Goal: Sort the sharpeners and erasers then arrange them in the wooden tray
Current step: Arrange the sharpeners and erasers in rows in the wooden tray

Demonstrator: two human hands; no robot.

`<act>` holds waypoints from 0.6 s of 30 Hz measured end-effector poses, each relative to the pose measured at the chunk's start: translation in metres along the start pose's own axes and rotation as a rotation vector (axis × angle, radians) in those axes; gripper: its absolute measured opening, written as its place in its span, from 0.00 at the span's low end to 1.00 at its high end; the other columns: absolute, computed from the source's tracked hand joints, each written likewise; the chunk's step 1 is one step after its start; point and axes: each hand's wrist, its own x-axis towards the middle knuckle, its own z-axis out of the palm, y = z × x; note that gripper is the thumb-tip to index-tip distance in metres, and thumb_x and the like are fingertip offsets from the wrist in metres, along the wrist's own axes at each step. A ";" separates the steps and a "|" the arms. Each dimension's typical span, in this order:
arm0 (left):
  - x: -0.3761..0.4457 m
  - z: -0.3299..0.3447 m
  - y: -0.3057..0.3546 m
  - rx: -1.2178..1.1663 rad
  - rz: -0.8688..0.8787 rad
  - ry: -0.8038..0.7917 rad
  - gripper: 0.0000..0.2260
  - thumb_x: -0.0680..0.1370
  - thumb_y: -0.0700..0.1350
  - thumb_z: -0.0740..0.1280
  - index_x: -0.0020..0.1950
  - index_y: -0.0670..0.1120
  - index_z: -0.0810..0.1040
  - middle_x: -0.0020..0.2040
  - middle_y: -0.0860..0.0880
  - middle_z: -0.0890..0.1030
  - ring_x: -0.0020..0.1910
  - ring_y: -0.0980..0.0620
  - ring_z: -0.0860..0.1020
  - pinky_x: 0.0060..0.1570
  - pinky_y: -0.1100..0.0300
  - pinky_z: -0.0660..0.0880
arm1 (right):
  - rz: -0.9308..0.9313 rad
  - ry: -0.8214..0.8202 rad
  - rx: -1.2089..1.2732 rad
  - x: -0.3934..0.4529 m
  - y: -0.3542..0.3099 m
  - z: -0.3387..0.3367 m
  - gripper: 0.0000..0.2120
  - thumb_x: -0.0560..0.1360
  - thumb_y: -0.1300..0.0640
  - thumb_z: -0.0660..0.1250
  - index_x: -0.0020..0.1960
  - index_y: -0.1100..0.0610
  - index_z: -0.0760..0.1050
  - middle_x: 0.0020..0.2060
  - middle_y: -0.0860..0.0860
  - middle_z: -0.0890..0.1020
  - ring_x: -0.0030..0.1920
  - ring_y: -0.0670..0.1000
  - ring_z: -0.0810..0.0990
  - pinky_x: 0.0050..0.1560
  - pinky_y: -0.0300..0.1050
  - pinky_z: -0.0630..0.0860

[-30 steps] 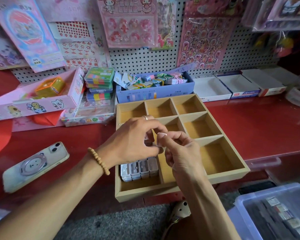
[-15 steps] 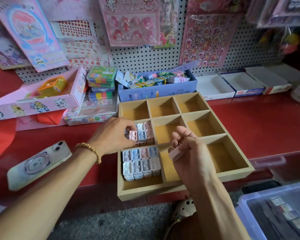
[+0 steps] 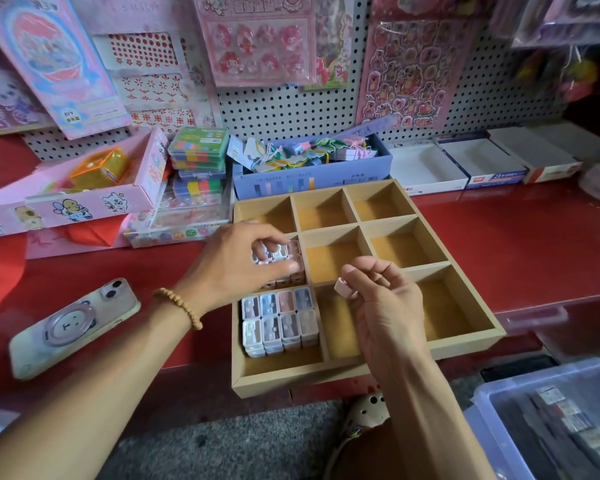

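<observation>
A wooden tray with several compartments lies on the red counter. Its near-left compartment holds a neat block of pastel sharpeners. More sharpeners fill the middle-left compartment. My left hand reaches over that compartment and pinches a pink sharpener between thumb and fingers, right on the stack. My right hand hovers over the tray's near-middle compartment and holds another pink sharpener in its curled fingers. The other compartments show bare bottoms.
A phone lies on the counter at the left. Behind the tray stand a blue box of clips, stacked colourful boxes and a pink box. A clear bin with small items sits at the lower right.
My hands have parted: the left carried a pink sharpener onto the middle-left stack, and the right drew back toward me with its own pink sharpener.
</observation>
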 end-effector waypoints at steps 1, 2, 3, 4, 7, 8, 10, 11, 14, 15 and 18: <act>-0.003 0.001 0.010 -0.094 0.030 -0.032 0.14 0.66 0.53 0.79 0.49 0.51 0.84 0.42 0.56 0.81 0.39 0.58 0.79 0.36 0.71 0.70 | -0.017 0.003 -0.007 0.000 0.001 0.001 0.12 0.72 0.74 0.71 0.39 0.59 0.77 0.31 0.51 0.78 0.34 0.49 0.78 0.40 0.42 0.78; -0.007 0.004 0.019 -0.163 0.059 -0.078 0.15 0.65 0.52 0.80 0.49 0.50 0.84 0.42 0.55 0.82 0.38 0.58 0.80 0.35 0.73 0.69 | -0.029 0.003 -0.012 0.000 0.002 0.003 0.11 0.72 0.74 0.71 0.38 0.59 0.77 0.30 0.51 0.78 0.33 0.50 0.78 0.40 0.43 0.78; -0.010 0.009 0.028 -0.207 0.077 -0.112 0.16 0.64 0.51 0.81 0.49 0.49 0.84 0.41 0.54 0.82 0.37 0.57 0.79 0.34 0.73 0.69 | -0.036 -0.001 -0.020 0.000 0.003 0.004 0.11 0.72 0.73 0.71 0.38 0.60 0.76 0.30 0.51 0.78 0.32 0.50 0.78 0.40 0.44 0.78; -0.012 0.015 0.033 -0.239 0.086 -0.122 0.15 0.64 0.49 0.81 0.48 0.49 0.84 0.40 0.53 0.82 0.36 0.55 0.79 0.34 0.72 0.69 | -0.041 -0.009 -0.030 0.000 0.003 0.005 0.10 0.72 0.72 0.72 0.38 0.60 0.76 0.30 0.52 0.79 0.32 0.51 0.79 0.40 0.44 0.77; -0.014 0.027 0.040 -0.305 0.091 -0.048 0.09 0.66 0.44 0.80 0.43 0.49 0.85 0.36 0.53 0.82 0.34 0.55 0.78 0.33 0.68 0.72 | -0.052 -0.028 -0.030 -0.002 0.003 0.004 0.10 0.72 0.71 0.72 0.38 0.60 0.76 0.32 0.54 0.80 0.34 0.52 0.80 0.37 0.42 0.77; -0.014 0.027 0.041 -0.309 0.100 -0.038 0.07 0.67 0.44 0.79 0.42 0.49 0.85 0.35 0.53 0.82 0.33 0.56 0.77 0.32 0.68 0.72 | -0.051 -0.036 -0.016 -0.002 0.002 0.003 0.10 0.72 0.72 0.72 0.38 0.60 0.76 0.32 0.54 0.80 0.34 0.51 0.80 0.36 0.40 0.78; -0.015 0.025 0.043 -0.332 0.107 -0.059 0.05 0.68 0.42 0.78 0.42 0.48 0.86 0.35 0.53 0.82 0.31 0.59 0.76 0.31 0.67 0.73 | -0.040 -0.063 0.036 -0.004 -0.001 0.002 0.09 0.73 0.72 0.70 0.38 0.61 0.75 0.32 0.55 0.81 0.33 0.51 0.80 0.36 0.39 0.80; -0.015 0.023 0.045 -0.360 0.102 -0.072 0.06 0.69 0.41 0.77 0.43 0.47 0.86 0.35 0.53 0.83 0.30 0.60 0.77 0.30 0.65 0.75 | -0.028 -0.075 0.072 -0.004 -0.002 0.001 0.08 0.75 0.71 0.68 0.40 0.62 0.75 0.33 0.56 0.81 0.34 0.50 0.81 0.37 0.39 0.80; -0.013 0.017 0.045 -0.417 0.109 -0.044 0.09 0.69 0.38 0.77 0.45 0.49 0.85 0.39 0.55 0.84 0.34 0.58 0.79 0.31 0.63 0.77 | 0.025 -0.072 0.144 -0.005 -0.005 -0.004 0.03 0.79 0.68 0.65 0.49 0.62 0.75 0.37 0.57 0.80 0.37 0.50 0.80 0.42 0.43 0.81; -0.012 0.015 0.043 -0.416 0.108 -0.029 0.09 0.69 0.38 0.77 0.45 0.50 0.85 0.39 0.57 0.84 0.34 0.58 0.79 0.32 0.65 0.76 | 0.035 -0.078 0.124 -0.005 -0.006 -0.006 0.03 0.79 0.66 0.65 0.51 0.62 0.76 0.39 0.57 0.80 0.38 0.51 0.79 0.42 0.44 0.80; -0.013 0.012 0.039 -0.406 0.098 -0.016 0.09 0.69 0.39 0.78 0.44 0.51 0.84 0.39 0.57 0.84 0.35 0.54 0.80 0.32 0.64 0.75 | 0.033 -0.156 -0.023 -0.009 -0.007 -0.007 0.05 0.76 0.65 0.70 0.52 0.64 0.79 0.38 0.57 0.82 0.34 0.49 0.77 0.36 0.40 0.79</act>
